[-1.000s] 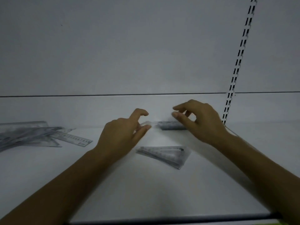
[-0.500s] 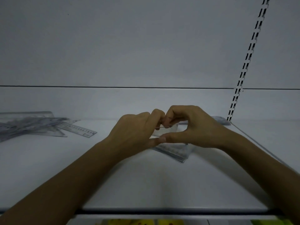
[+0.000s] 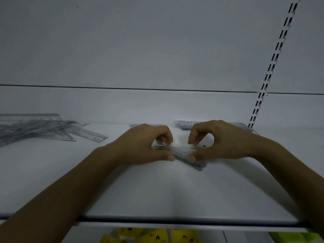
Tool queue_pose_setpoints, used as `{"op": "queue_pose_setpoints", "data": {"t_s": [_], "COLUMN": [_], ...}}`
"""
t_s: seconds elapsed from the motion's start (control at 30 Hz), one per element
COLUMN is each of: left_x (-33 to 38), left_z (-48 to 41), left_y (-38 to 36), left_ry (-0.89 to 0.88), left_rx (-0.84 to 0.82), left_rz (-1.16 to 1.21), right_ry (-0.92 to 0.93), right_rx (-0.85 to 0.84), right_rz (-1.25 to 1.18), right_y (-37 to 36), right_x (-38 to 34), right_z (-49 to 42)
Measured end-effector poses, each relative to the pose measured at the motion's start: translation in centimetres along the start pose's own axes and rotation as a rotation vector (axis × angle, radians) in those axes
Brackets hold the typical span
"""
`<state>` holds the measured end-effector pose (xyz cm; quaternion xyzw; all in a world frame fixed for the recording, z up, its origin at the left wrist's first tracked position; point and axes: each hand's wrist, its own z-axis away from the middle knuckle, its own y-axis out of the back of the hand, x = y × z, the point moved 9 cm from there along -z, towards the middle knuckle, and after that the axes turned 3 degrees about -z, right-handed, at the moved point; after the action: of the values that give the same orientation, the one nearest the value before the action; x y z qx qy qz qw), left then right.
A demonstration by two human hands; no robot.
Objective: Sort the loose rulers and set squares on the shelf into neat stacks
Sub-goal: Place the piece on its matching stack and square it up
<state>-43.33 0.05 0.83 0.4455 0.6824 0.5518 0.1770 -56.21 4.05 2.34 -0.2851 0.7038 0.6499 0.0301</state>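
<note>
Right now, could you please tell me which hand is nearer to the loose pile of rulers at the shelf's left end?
Left. The left hand, pinching the small stack, sits apart, right of the loose pile; the right hand, on the same stack, is farther right.

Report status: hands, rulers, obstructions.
Left hand and right hand pinch clear ruler near its ends, over small stack. Loose pile lies far left. No obstruction seen.
</note>
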Motion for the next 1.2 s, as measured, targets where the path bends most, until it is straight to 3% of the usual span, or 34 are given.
{"op": "queue_pose_setpoints", "data": {"t_s": [0.3,0.43,0.5,0.57,0.73,0.83,1.0,1.13,1.2], "left_x": [-0.2,0.4,0.8,0.7,-0.7,-5.2,-16.2,-26.2,-30.2], "left_z": [0.3,0.7,0.6,0.4,2.2,4.9,11.5,17.4,19.6], "left_y": [0.5,3.6,5.0,5.5,6.4,7.3,11.8,14.2,13.3], "left_ry": [-0.006,0.054,0.036,-0.035,-0.413,-0.453,-0.236,0.23,0.512], "left_rx": [0.054,0.29,0.349,0.28,0.133,0.063,0.14,0.164,0.014], "left_rz": [0.109,0.071,-0.042,-0.234,-0.671,-0.794,-0.828,-0.585,-0.357], "right_ry": [-0.003,-0.009,-0.027,-0.059,-0.069,-0.068,-0.021,0.007,0.003], "right_rx": [0.011,0.138,0.199,0.206,0.222,0.155,0.003,-0.016,-0.002], "right_rz": [-0.037,-0.096,-0.049,0.024,0.078,0.105,0.254,0.354,0.431], "right_y": [-0.1,1.4,2.6,3.4,3.1,-0.2,-8.1,-14.1,-16.3], "right_x": [0.1,0.0,-0.2,-0.9,-6.0,-10.5,-18.4,-23.7,-25.4], "right_z": [-0.2,-0.9,-1.4,-1.8,-2.8,-5.3,-12.5,-19.2,-22.7]}}
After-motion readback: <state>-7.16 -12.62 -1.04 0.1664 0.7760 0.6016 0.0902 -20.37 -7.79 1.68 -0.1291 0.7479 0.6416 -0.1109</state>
